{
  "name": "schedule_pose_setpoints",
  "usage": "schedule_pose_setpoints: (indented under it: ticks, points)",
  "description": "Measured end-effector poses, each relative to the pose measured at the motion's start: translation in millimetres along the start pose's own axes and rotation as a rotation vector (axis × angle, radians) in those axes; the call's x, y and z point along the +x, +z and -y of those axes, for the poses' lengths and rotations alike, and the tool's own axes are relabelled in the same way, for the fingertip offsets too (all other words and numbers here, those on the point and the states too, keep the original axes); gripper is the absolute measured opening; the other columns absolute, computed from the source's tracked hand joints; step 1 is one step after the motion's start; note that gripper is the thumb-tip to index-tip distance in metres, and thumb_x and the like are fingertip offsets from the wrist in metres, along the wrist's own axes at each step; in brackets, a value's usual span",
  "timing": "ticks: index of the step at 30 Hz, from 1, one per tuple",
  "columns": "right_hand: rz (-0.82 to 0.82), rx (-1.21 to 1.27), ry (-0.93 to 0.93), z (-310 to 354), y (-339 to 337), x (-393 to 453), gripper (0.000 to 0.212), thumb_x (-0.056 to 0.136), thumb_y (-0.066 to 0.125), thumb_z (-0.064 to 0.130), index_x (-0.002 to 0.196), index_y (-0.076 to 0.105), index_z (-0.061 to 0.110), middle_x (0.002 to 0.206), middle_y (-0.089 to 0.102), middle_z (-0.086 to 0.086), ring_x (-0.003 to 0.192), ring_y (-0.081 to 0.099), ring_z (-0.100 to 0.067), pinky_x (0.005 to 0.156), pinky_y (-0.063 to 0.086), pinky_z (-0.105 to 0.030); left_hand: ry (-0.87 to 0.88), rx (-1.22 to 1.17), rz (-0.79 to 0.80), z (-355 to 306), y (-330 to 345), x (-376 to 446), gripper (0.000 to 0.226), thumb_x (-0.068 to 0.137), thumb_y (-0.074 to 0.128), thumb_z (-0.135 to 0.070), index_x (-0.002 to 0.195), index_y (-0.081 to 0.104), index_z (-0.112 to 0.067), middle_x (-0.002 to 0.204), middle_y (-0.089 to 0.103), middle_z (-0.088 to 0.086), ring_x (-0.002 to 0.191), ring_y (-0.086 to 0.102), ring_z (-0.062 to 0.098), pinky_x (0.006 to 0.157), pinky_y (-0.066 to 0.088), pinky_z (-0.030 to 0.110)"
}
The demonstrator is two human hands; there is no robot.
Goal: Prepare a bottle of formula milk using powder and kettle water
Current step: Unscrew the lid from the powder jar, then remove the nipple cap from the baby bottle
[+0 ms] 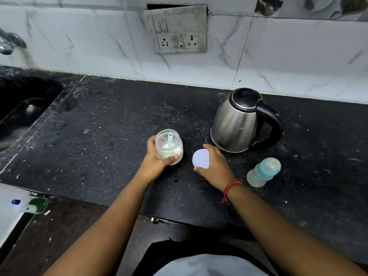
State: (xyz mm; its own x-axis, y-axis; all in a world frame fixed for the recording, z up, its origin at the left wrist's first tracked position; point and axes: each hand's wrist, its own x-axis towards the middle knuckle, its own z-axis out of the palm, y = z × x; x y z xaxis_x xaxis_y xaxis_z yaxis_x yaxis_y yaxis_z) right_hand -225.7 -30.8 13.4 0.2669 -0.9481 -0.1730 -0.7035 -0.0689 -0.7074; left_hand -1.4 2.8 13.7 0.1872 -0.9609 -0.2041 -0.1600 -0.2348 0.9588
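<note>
A clear jar of white formula powder stands open on the black counter, with a teal scoop inside it. My left hand grips the jar from its left side. My right hand holds the jar's white round lid just right of the jar, low over the counter. A steel kettle with a black lid and handle stands behind my right hand. A baby bottle with a teal collar and clear cap stands to the right of my wrist.
A dark sink is set into the counter at the left, with a tap on the wall above it. A socket plate sits on the tiled wall. A white object with a green bottle lies below the counter edge at lower left.
</note>
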Motion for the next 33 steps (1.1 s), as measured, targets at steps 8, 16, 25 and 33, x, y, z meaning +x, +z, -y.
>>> schedule_pose_setpoints:
  ticks: [8, 16, 25, 33]
  points:
    - [0.072, -0.145, -0.031, 0.2, 8.8, 17.2, 0.091, 0.081, 0.082, 0.026, 0.155, 0.03, 0.015, 0.158, 0.037, -0.007, 0.145, 0.033, -0.024, 0.116, 0.027, -0.03, -0.008, 0.116, 0.115, 2.8, -5.4, 15.0, 0.089, 0.058, 0.086, -0.046, 0.132, 0.037, -0.054, 0.148, 0.043, -0.003, 0.138, 0.046, 0.013, 0.122, 0.034, 0.045]
    - [0.103, -0.186, -0.007, -9.2, 6.4, 23.6, 0.094, 0.082, 0.082, 0.026, 0.157, 0.027, 0.015, 0.161, 0.034, -0.007, 0.148, 0.03, -0.024, 0.119, 0.026, -0.033, 0.014, 0.099, 0.22, 10.3, -11.3, 23.0, 0.102, 0.063, 0.089, -0.032, 0.15, 0.035, -0.029, 0.148, 0.051, -0.004, 0.138, 0.049, 0.012, 0.121, 0.035, 0.047]
    - [0.14, -0.205, -0.041, -17.0, 8.9, 24.3, 0.098, 0.082, 0.082, 0.03, 0.159, 0.022, 0.018, 0.166, 0.023, -0.004, 0.155, 0.013, -0.022, 0.122, 0.016, -0.032, -0.04, 0.035, 0.276, 9.3, -13.5, 20.2, 0.123, 0.074, 0.088, -0.02, 0.164, 0.005, -0.024, 0.159, 0.038, -0.012, 0.147, 0.037, 0.005, 0.126, 0.026, 0.039]
    - [0.017, -0.103, -0.118, -18.8, 4.5, 14.7, 0.08, 0.088, 0.073, 0.028, 0.156, 0.031, 0.017, 0.166, 0.027, -0.003, 0.156, 0.012, -0.019, 0.121, 0.012, -0.027, -0.001, -0.061, 0.0, 4.8, -13.0, -6.4, 0.1, 0.087, 0.076, -0.051, 0.164, 0.016, -0.03, 0.169, 0.018, -0.013, 0.153, 0.019, 0.001, 0.128, 0.016, 0.034]
